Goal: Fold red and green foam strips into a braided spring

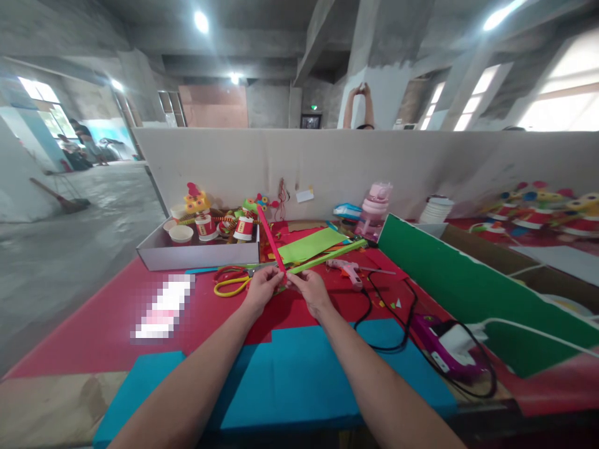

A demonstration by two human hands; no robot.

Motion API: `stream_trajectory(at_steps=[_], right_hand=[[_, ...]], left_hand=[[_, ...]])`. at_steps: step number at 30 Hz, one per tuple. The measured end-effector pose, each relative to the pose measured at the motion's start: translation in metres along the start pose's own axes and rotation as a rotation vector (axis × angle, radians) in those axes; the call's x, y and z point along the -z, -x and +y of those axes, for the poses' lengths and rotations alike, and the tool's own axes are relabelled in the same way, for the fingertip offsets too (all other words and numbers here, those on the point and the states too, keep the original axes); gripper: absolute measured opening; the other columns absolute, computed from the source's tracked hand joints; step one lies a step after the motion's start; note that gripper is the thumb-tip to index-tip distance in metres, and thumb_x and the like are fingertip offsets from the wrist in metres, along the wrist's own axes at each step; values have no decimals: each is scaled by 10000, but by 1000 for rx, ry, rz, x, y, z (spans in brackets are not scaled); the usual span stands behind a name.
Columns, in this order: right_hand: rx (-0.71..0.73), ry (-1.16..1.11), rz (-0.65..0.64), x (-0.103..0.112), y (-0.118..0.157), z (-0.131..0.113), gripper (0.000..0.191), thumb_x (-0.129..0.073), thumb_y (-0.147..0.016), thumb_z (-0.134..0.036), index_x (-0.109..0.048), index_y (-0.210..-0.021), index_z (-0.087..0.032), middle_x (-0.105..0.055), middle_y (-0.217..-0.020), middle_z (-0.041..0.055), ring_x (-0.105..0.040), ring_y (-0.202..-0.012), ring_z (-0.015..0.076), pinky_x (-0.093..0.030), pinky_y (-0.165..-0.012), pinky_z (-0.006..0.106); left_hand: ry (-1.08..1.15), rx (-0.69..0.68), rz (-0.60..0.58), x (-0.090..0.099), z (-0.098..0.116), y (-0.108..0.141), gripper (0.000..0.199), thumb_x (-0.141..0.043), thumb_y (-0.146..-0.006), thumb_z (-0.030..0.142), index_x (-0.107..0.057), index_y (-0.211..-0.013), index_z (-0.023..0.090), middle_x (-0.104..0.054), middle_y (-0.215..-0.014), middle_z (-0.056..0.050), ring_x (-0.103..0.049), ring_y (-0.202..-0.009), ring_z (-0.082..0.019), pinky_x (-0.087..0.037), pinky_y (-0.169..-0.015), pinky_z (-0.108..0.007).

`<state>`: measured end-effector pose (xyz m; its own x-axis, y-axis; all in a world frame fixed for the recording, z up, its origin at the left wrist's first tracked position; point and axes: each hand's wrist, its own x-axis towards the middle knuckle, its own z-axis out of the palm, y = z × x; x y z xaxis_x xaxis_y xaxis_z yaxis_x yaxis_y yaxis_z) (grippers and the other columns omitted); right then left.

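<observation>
The left hand (265, 288) and right hand (309, 290) pinched a pink strip (270, 238) and green strip (330, 255) together. Joining seemed underway, next calling for steady alignment.

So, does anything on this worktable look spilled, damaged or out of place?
Just untidy: small scraps litter the red surface near the glue gun, and a black cord sprawls in loose loops. A pixelated patch on the left hides what lies there. Nothing looks clearly broken.
</observation>
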<state>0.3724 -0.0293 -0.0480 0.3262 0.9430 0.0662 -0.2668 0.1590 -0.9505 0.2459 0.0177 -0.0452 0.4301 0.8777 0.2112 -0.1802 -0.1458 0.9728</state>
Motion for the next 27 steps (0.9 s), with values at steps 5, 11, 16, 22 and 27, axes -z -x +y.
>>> stream_trajectory(at_steps=[5, 11, 16, 22, 27], right_hand=[[23, -55, 58, -2, 0, -1, 312, -801, -522, -410, -685, -673, -163, -655, -601, 8, -609, -592, 158, -545, -701, 334], [27, 18, -29, -2, 3, -1, 277, -786, -555, -409, -697, -676, -176, -660, -612, 15, -601, -593, 159, -534, -665, 307], [29, -32, 33, -3, 3, -1, 277, -781, -552, -401, -696, -691, -176, -657, -605, -1, -590, -568, 146, -529, -672, 313], [36, -46, 14, -4, 4, -2, 265, -776, -572, -385, -695, -727, -186, -655, -625, -6, -596, -593, 147, -535, -692, 312], [120, 52, 21, 0, 5, 0, 249, -747, -614, -409, -697, -759, -213, -671, -658, -4, -622, -630, 169, -533, -680, 311]], left_hand=[[17, 15, 11, -2, 1, 1, 331, -716, -673, 458, -608, -731, 150, -581, -612, 1, -496, -537, -101, -403, -539, -224], [-12, 11, 25, 1, -3, 0, 322, -726, -662, 439, -578, -676, 153, -571, -595, 5, -495, -529, -97, -387, -520, -211], [-1, 19, 12, -2, 2, 1, 336, -717, -668, 462, -616, -702, 143, -597, -606, -12, -497, -532, -99, -397, -530, -217], [-25, 3, 17, -2, 3, 1, 318, -722, -670, 442, -604, -689, 147, -591, -603, -3, -492, -530, -97, -394, -535, -216], [-39, 10, 18, -1, 1, 1, 314, -711, -677, 448, -610, -682, 150, -594, -592, -8, -487, -520, -101, -382, -525, -219]])
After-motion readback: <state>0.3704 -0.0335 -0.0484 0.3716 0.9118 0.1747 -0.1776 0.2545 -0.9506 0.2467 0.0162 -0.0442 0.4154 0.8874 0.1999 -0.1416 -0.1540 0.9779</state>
